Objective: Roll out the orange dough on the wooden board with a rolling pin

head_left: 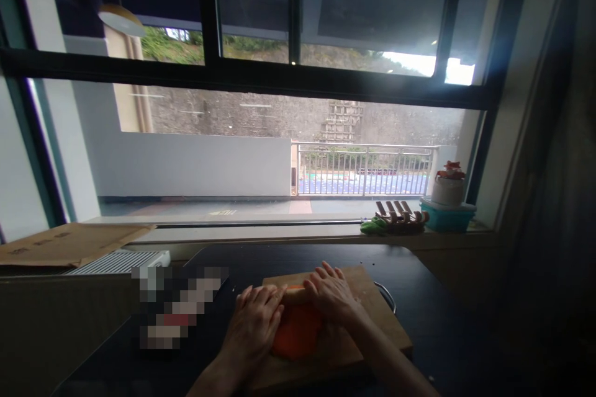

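Observation:
A short wooden rolling pin [294, 295] lies across a flattened sheet of orange dough [298, 332]. Both are on a wooden cutting board [372, 322] on the dark table. My left hand [256, 319] is laid over the pin's left end, fingers together and bent over it. Over the right end is my right hand [331, 294], its palm on the pin and its fingers reaching past it. Only the pin's middle shows between my hands; its ends are hidden beneath them.
A blurred-out object [181, 310] lies left on the dark table [419, 279]. A metal handle [386, 296] is at the board's right edge. A cardboard sheet [74, 245] rests at left. On the windowsill stand a teal box [447, 217], a white jar [448, 191] and a brown rack [403, 218].

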Tool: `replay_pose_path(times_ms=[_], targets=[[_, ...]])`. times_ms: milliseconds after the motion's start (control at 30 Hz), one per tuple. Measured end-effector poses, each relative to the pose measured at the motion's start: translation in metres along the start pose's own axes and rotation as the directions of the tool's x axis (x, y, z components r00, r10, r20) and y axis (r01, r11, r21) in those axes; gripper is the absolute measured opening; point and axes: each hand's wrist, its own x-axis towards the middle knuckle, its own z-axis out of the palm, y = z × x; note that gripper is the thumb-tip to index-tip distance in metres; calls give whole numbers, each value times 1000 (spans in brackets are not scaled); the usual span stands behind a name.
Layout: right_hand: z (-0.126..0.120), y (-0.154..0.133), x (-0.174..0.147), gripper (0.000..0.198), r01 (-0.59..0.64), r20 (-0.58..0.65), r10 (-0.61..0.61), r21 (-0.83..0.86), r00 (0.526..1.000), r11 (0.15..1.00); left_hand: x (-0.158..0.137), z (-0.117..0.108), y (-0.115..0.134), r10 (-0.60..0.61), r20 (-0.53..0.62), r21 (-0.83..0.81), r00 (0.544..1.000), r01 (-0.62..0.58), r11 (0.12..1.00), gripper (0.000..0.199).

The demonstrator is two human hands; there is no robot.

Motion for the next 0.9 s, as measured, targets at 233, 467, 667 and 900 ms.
replay_pose_path(times_ms=[233, 467, 667, 900], targets=[[2, 5, -66, 54, 46, 23, -48, 75, 999, 996, -42, -13, 21, 60, -72, 36, 996, -57, 998, 37], [-17, -2, -17, 44, 148, 132, -151, 31, 980, 989, -27, -5, 19, -29, -29, 144, 999, 33, 989, 40], [-8, -22, 34, 37, 161, 205, -158, 5, 966, 987, -30, -8, 32, -48, 20, 289, 999, 40, 956, 52], [-6, -5, -12, 57, 69, 168, -90, 125, 982, 990, -55, -33, 55, 62, 56, 185, 997, -71, 980, 50]])
